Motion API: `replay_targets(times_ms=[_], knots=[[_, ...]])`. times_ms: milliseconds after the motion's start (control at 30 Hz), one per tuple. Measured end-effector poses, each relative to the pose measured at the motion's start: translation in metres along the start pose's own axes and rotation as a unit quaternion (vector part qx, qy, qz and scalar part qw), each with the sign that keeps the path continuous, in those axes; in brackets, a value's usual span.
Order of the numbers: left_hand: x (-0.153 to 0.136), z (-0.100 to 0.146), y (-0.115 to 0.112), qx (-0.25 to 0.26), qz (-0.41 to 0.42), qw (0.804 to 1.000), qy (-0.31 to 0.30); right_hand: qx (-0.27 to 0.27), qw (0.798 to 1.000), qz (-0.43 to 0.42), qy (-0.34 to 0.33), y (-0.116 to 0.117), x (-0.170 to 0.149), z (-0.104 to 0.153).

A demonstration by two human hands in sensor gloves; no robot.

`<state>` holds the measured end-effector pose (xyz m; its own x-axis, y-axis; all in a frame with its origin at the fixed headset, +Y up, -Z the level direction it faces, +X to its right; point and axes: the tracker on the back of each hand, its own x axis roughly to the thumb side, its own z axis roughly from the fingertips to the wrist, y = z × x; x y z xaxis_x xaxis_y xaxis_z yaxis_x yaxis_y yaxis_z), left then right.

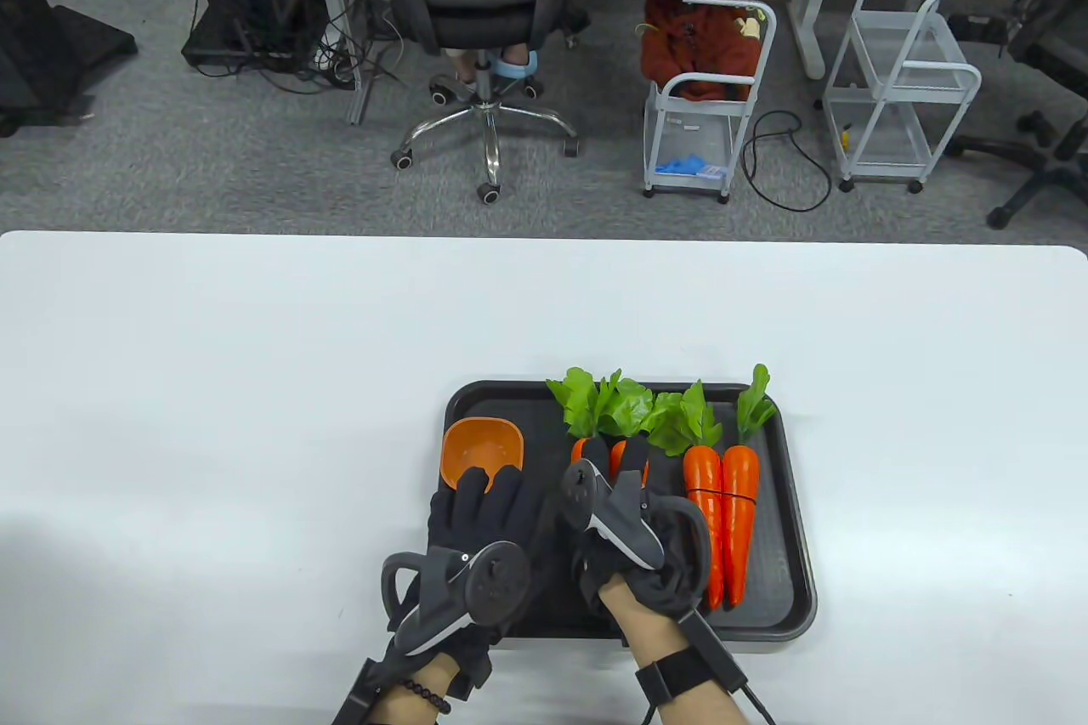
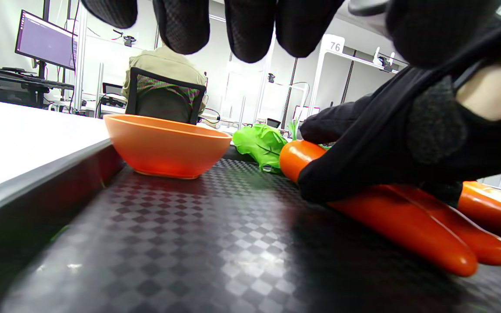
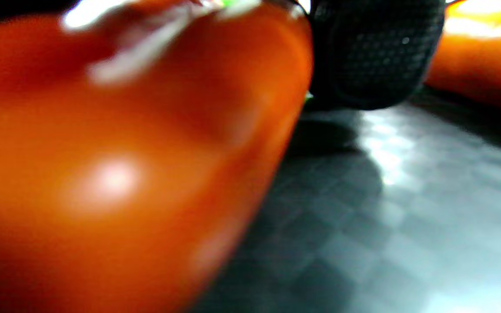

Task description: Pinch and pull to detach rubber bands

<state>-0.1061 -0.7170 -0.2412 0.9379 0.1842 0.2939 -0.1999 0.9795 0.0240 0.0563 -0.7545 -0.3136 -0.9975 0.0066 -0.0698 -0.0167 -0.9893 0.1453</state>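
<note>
Two carrot pairs [image 1: 722,517] remain, right pair's rubber band [image 1: 721,492] still on; right hand [image 1: 633,542] grips left pair [image 2: 389,217], left hand [image 1: 476,529] hovers wide, holding nothing.

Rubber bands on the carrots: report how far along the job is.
Done: nothing visibly; the right carrot pair still wears its band. In hand: the right hand grips the left carrot pair; left hand hovers by the orange bowl. Left: both bundles.

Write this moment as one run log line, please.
right hand: grips left carrots | left hand: hovers near bowl | right carrots: band on
</note>
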Motion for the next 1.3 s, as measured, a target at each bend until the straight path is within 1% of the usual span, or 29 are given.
replay_targets(times_ms=[267,433,667,833,967,1000,1067,1233,1300], knots=[[0.001,-0.002,-0.002,-0.006,0.001,1.000,0.001,0.013,0.999,-0.031,0.004,-0.001,-0.005,0.001],[0.000,-0.004,-0.004,-0.012,0.000,1.000,0.002,0.016,0.994,-0.109,-0.010,-0.005,-0.018,0.005],[-0.005,-0.003,-0.003,0.002,0.018,1.000,0.008,0.004,0.973,-0.227,-0.042,-0.008,-0.038,0.020],[-0.008,0.000,0.000,0.038,0.049,0.998,0.005,0.006,0.943,-0.326,-0.072,-0.009,-0.048,0.030],[-0.012,0.001,0.002,0.060,0.071,0.996,0.008,0.002,0.906,-0.413,-0.092,-0.008,-0.055,0.037],[-0.013,0.001,0.003,0.066,0.078,0.995,0.008,-0.002,0.894,-0.436,-0.102,-0.009,-0.055,0.039],[-0.014,0.002,0.004,0.077,0.091,0.993,0.009,0.003,0.875,-0.471,-0.112,-0.008,-0.055,0.041],[-0.013,0.001,0.005,0.087,0.120,0.989,0.012,0.019,0.837,-0.527,-0.148,-0.009,-0.048,0.046],[-0.012,0.001,0.006,0.094,0.130,0.987,0.008,0.027,0.817,-0.554,-0.160,-0.011,-0.046,0.048]])
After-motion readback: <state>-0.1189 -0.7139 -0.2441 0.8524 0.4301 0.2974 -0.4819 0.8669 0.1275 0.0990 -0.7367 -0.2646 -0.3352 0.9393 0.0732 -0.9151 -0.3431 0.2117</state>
